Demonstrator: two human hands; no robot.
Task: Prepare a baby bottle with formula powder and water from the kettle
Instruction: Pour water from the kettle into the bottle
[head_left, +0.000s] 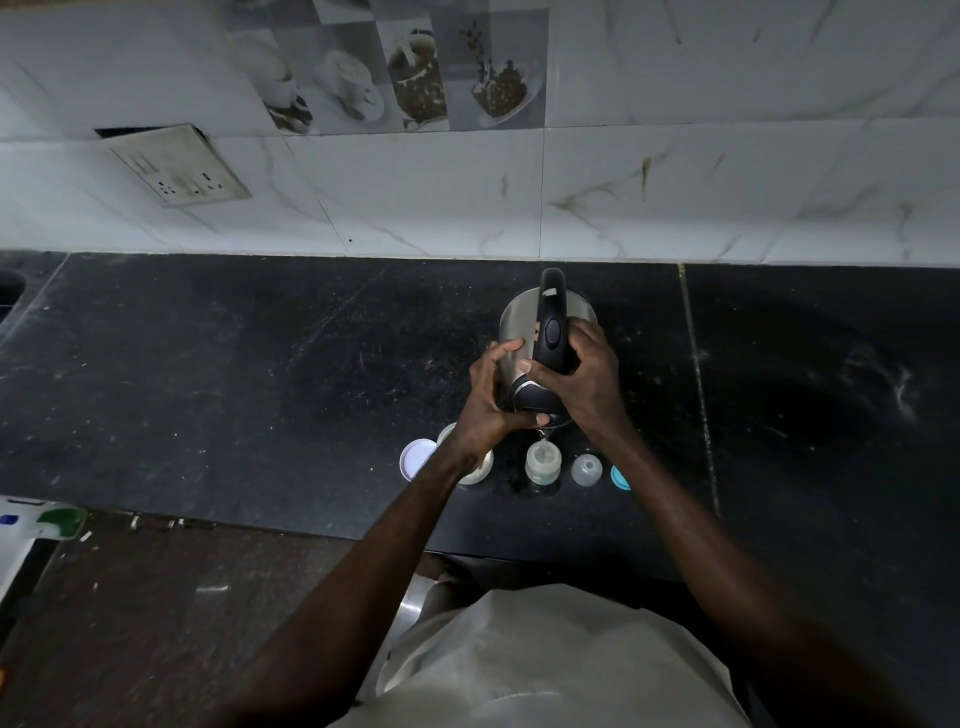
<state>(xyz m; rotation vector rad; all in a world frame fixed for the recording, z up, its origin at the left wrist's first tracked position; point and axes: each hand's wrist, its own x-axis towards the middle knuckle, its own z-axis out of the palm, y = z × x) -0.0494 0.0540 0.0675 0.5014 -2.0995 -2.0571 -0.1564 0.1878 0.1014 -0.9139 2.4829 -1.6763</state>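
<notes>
A steel kettle (519, 322) with a black handle is tipped toward me over the black counter (260, 389). My right hand (587, 379) grips the handle. My left hand (488, 400) presses against the kettle's left side and lid. A thin stream of water falls from the spout into the open baby bottle (543, 462), which stands upright just below. The formula tin (475, 470) sits left of the bottle, partly hidden by my left wrist, with its pale lid (415, 457) lying beside it.
A clear bottle cap (586, 470) and a teal ring (620, 478) lie right of the bottle. A tiled wall with a socket plate (182, 166) backs the counter. The counter's front edge runs close to my body. A sink corner (10, 291) shows far left.
</notes>
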